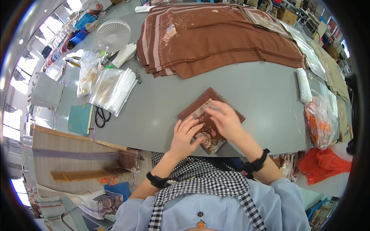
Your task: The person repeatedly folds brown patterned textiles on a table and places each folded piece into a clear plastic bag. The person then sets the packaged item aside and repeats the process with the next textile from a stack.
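Note:
A folded brown floral cloth with a zigzag-stitched or fringed edge lies at an angle near the table's front edge. My left hand rests on its left side with the fingers spread. My right hand, slightly blurred, is over its upper middle with the fingers apart, by a small gold-coloured mark on the patterned border. Whether the right fingertips touch the cloth I cannot tell. Beyond both hands, a large stack of brown floral cloths covers the far part of the grey table.
At left are clear plastic bags, black-handled scissors, a teal notebook and a white fan. Rolled plastic and a bag with orange contents lie at right. A red plastic bag is below them.

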Motion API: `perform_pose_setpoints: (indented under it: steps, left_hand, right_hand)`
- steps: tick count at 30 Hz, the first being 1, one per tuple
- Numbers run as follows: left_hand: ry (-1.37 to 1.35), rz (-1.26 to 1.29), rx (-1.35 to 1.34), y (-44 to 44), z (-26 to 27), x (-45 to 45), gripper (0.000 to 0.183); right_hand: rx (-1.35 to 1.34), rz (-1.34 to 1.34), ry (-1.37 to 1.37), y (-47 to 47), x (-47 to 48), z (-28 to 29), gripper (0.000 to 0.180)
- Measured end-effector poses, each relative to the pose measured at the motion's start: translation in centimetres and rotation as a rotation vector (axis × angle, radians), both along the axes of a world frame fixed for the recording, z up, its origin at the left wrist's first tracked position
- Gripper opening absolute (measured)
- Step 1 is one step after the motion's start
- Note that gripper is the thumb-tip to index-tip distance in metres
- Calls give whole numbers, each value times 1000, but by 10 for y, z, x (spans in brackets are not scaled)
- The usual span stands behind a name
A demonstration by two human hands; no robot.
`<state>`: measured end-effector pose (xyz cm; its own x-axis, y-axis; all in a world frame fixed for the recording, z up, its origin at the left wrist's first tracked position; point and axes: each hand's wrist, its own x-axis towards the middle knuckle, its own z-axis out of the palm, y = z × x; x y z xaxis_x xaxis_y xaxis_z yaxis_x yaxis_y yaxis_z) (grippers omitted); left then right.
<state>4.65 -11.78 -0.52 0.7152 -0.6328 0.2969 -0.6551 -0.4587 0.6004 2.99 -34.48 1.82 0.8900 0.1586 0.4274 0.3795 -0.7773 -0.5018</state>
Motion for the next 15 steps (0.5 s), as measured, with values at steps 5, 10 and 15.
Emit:
perform_pose_setpoints:
  steps: [5,10,15]
  left_hand:
    - [-123,-7,265,34,-6,29,35]
    - [-39,-91,148,45,1,58,31]
    - [-173,359,-210,129,26,159,19]
  right_hand:
    - [-282,-171,149,33,32,-24,63]
    - [-279,-3,197,57,32,-34,65]
    - [-114,-95,186,14,42,-28,46]
